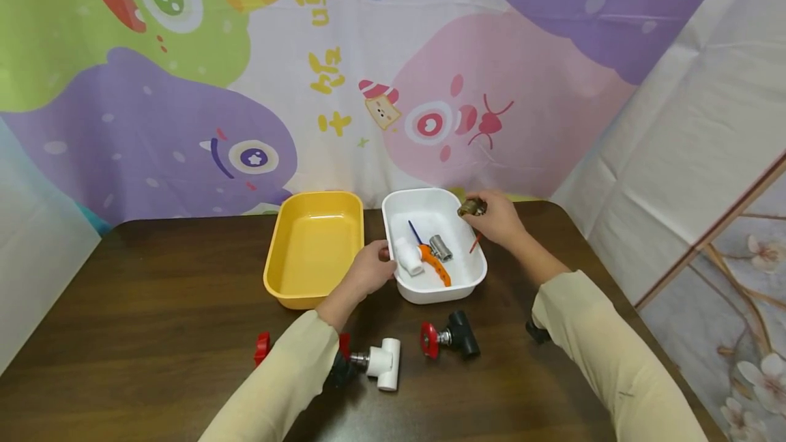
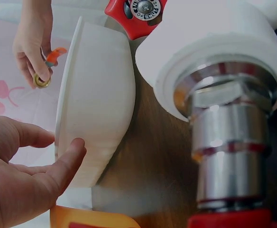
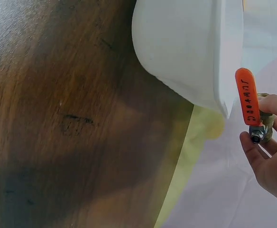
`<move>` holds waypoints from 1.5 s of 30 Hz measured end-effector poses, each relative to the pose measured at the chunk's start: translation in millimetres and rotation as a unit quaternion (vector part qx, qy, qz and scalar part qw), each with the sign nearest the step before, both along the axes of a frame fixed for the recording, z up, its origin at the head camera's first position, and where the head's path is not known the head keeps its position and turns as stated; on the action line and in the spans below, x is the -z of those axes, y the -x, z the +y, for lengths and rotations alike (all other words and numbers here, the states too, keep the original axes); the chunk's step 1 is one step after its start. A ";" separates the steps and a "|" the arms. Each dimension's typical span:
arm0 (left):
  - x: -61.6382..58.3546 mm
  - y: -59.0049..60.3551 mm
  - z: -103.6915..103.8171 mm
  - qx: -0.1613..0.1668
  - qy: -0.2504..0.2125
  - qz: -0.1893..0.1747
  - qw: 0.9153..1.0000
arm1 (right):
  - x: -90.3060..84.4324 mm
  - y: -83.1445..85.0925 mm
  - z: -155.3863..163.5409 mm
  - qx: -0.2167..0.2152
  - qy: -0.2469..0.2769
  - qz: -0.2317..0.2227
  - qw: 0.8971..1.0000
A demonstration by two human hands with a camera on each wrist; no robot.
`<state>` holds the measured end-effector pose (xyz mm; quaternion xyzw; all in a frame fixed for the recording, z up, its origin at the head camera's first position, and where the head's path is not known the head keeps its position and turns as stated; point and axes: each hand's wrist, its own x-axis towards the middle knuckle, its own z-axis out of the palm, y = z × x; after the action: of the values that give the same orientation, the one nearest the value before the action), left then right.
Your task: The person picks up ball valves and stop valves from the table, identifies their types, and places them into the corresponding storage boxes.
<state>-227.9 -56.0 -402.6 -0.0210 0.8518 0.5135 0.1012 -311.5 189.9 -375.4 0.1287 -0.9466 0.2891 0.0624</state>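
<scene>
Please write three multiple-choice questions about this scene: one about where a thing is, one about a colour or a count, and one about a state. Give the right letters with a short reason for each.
1. Where is the brass valve?
A. In the yellow tub
B. In the right hand, over the white tub
C. On the table by the left sleeve

2. What colour is the tub to the left of the white tub?
A. Yellow
B. Blue
C. Black

3. What is the left hand doing?
A. Gripping a red handwheel
B. Lying flat on the table
C. Touching the white tub's near side, fingers relaxed

Answers:
1 B: the right hand pinches it above the tub's far right corner.
2 A: the yellow tub stands beside it.
3 C: the left hand rests against the tub wall and holds nothing.
</scene>
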 end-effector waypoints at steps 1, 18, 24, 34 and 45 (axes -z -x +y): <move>0.4 0.1 0.0 0.001 0.000 0.001 1.000 | 0.6 0.3 -1.5 0.000 -0.001 -0.004 1.000; 3.0 0.4 -1.3 -0.002 -0.001 -0.002 1.000 | 3.8 2.6 -24.9 -0.016 0.014 -0.006 1.000; 3.6 0.7 -1.6 -0.002 -0.005 0.000 1.000 | 6.5 3.6 -32.5 -0.022 0.018 0.004 1.000; 4.2 -0.7 -0.6 0.003 -0.008 0.003 1.000 | 14.6 3.7 -40.8 -0.035 0.033 -0.003 0.999; 2.6 0.8 -0.9 0.004 -0.003 0.008 1.000 | 19.1 4.8 -48.3 -0.037 0.036 -0.005 0.999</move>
<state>-228.7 -57.0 -405.2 -0.0130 0.8511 0.5158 0.0971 -316.2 141.5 -394.6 0.1602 -0.9305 0.3253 0.0515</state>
